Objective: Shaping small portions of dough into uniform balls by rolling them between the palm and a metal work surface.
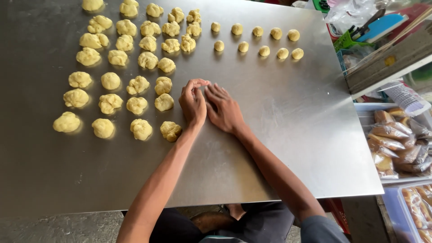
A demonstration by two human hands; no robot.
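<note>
Fingers of both hands cupped a hidden dough piece; ten smooth balls lay beyond, many rough lumps left of them on the bench.

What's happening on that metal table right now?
A person has both hands together on the steel table, the left hand and right hand pressed side by side, apparently around a small piece of dough hidden between them. Rough dough lumps lie to the left; smooth small balls sit in two rows beyond.

Bright daylight, soft glare on steel table, sharp focus.
</note>
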